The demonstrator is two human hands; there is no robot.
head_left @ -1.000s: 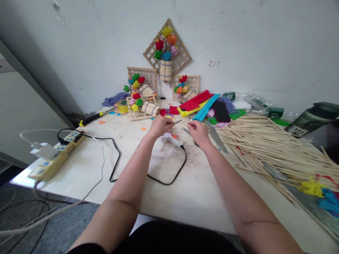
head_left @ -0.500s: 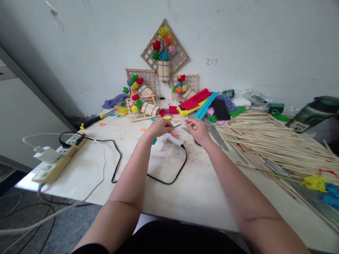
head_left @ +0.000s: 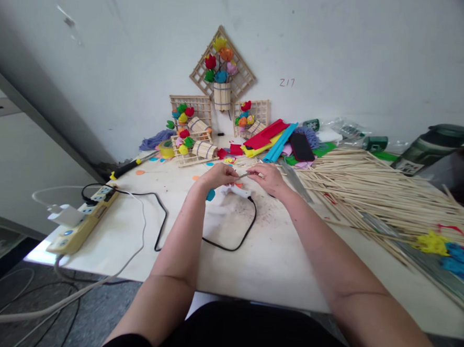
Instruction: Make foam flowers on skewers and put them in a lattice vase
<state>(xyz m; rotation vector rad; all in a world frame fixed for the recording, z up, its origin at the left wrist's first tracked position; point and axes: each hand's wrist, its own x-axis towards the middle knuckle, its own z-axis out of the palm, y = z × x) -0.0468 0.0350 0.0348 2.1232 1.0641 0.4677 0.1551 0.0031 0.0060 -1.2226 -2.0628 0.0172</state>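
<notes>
Over the middle of the table, my left hand point(head_left: 218, 176) pinches one end of a short, thin, dark greyish stick point(head_left: 245, 175). The fingers of my right hand point(head_left: 270, 179) are closed on its other end, so the stick spans the gap between both hands. Just below them lies a white hot glue gun point(head_left: 241, 192), its front part partly hidden behind my left hand. A round blue paper piece point(head_left: 210, 194) shows beside my left wrist. The exact make of the stick is too small to tell.
Wooden lattice panels with paper flowers point(head_left: 204, 150) stand at the back. Crepe paper strips point(head_left: 280, 141), a phone point(head_left: 301, 147) and many thin wooden sticks point(head_left: 372, 192) lie to the right. A power strip point(head_left: 83, 219) sits left; the glue gun's black cord point(head_left: 248, 232) curves in front.
My right hand has moved slightly left towards my left hand, and its fingers now meet the stick. The view has shifted slightly.
</notes>
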